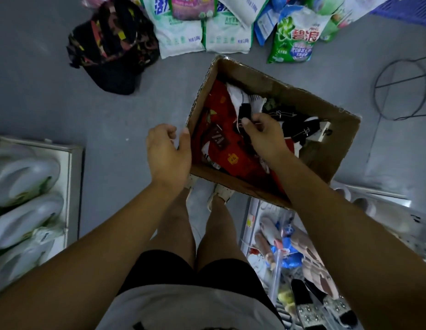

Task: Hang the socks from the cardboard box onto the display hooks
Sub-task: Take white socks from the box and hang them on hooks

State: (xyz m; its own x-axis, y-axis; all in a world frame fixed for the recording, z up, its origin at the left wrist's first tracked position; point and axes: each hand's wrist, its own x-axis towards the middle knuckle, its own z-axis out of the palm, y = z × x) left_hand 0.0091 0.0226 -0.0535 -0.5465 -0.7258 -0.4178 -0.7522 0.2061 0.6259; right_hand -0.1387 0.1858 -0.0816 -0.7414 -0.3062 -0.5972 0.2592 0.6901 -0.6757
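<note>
Several detergent bags (181, 36) lie in a row on the grey floor (52, 103) beyond the cardboard box (326, 160), white-and-green ones at the middle and a bright green one (295, 36) further right. To their left sits a dark bundle of cloth (111, 44) with coloured patches, well apart from the box. A wire ring stand (402, 86) stands off to the right, and the corner of a blue crate (407, 8) shows at the top right. A shelf of pale bottles (26, 186) fills the left edge, and another shelf of packaged goods (290, 253) runs under the box's near right corner. The person's light shoes (221, 194) touch the near wall of the box.

The open box is on the floor, turned at an angle, its flaps out of the way. Red socks (221, 129) fill its left half; white socks (247, 97) lie near the far wall, and black socks with white stripes (300, 129) lie at the right.

The right hand (264, 134) reaches over the middle of the box, back upward, and pinches a black sock (245, 110) between thumb and curled fingers, above the red pile. The left hand (167, 153) hovers at the box's left rim, fingers loosely curled, holding nothing, its thumb just beside the cardboard edge. Both forearms are bare and stretched forward.
</note>
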